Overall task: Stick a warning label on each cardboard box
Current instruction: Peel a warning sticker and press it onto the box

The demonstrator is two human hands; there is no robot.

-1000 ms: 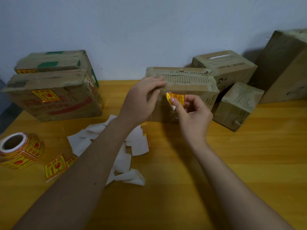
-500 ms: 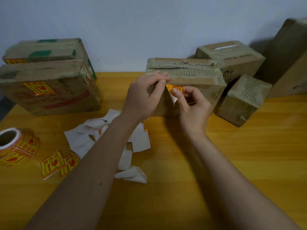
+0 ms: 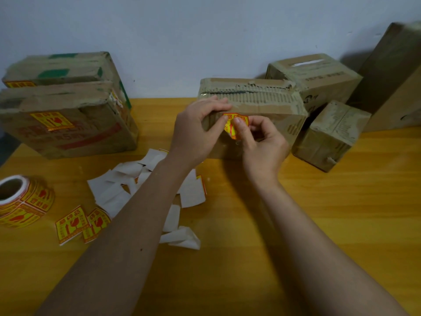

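Observation:
A taped cardboard box (image 3: pixel 268 106) stands at the middle back of the wooden table. A yellow and red warning label (image 3: pixel 242 120) lies against its front face near the top edge, its lower tip still curled off. My left hand (image 3: pixel 196 135) grips the box's top front edge, thumb tip at the label's left side. My right hand (image 3: pixel 262 149) pinches the label, thumb pressed on its face and fingers curled by its right edge. Two stacked boxes on the left, the front box (image 3: pixel 68 124) and the rear box (image 3: pixel 63 67), each carry a label.
Three unlabelled boxes stand on the right: a rear box (image 3: pixel 314 76), a small box (image 3: pixel 332 135) and a tall box (image 3: pixel 396 83). A label roll (image 3: pixel 22 199) and two loose labels (image 3: pixel 73 224) lie front left. White backing scraps (image 3: pixel 123 188) lie beneath my left forearm.
My right hand brought the label flatter against the box's front face, and my left thumb closed in on its left edge. The view shifted slightly.

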